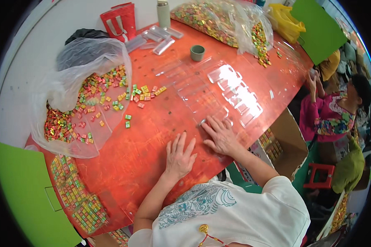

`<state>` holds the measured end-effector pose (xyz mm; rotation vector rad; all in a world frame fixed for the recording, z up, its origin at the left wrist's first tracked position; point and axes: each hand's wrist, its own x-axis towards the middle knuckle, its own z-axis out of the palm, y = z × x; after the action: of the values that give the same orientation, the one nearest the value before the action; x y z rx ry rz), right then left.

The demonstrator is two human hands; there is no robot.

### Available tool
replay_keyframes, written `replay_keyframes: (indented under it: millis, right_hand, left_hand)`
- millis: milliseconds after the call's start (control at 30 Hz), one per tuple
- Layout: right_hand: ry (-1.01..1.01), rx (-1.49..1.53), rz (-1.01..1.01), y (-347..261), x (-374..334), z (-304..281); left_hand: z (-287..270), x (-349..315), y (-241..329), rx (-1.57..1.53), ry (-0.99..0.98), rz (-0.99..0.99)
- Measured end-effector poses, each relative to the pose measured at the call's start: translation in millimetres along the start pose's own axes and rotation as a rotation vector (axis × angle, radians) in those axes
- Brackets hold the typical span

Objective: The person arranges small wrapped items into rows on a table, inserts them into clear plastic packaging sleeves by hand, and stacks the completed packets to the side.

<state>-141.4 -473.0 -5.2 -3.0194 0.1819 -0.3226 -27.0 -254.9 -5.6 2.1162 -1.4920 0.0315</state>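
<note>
So the thing under the right hand (221, 135) is a clear plastic blister sheet (218, 92), the kind with rows of moulded pockets. It lies flat on the orange bench (152, 136) and stretches away from the fingertips toward the far side. The hand is spread open, palm down, pressing on the sheet's near edge, not gripping anything. The left hand (179, 155) is just beside it, also flat and open, resting on bare bench with nothing in it.

My read on handling: that sheet looks super light and thin, floppy over its length, slick and glare-y, so it'll probably slide around and buckle if pinched in the middle. I'd take it by the near edge or a corner, ideally with both hands so it doesn't fold.

Further out from the left hand there's an open clear bag (82, 82) spilling small colourful wrapped sweets (142, 95) onto the bench, with a few strays closer in. Past the sheet's far end sits a small green cup (197, 52), some clear plastic boxes (160, 39), and another big sack of sweets (218, 20). Off beyond the right hand, a cardboard box (286, 142) stands below the bench edge.
</note>
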Motion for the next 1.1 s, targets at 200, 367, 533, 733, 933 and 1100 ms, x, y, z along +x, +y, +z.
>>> replay_keyframes:
  millis: [200,367,533,733,933,1100]
  right_hand:
    - [-0.046,0.093,-0.11,-79,28,13]
    - [0.019,0.145,-0.149,-144,69,37]
    - [0.014,0.283,-0.148,-182,102,46]
    - [0.081,0.242,-0.089,-164,126,34]
    - [0.045,0.311,-0.07,-137,124,55]
    - [-0.014,0.36,-0.133,-126,137,42]
  left_hand:
    - [-35,-37,-32,0.044,0.108,-0.219]
    - [-63,-62,-65,0.09,0.235,-0.36]
    - [-86,-83,-88,0.153,0.243,-0.473]
    - [-74,-79,-91,0.173,0.091,-0.543]
    - [-55,-68,-94,0.161,0.043,-0.575]
    - [-71,-67,-107,0.127,0.126,-0.566]
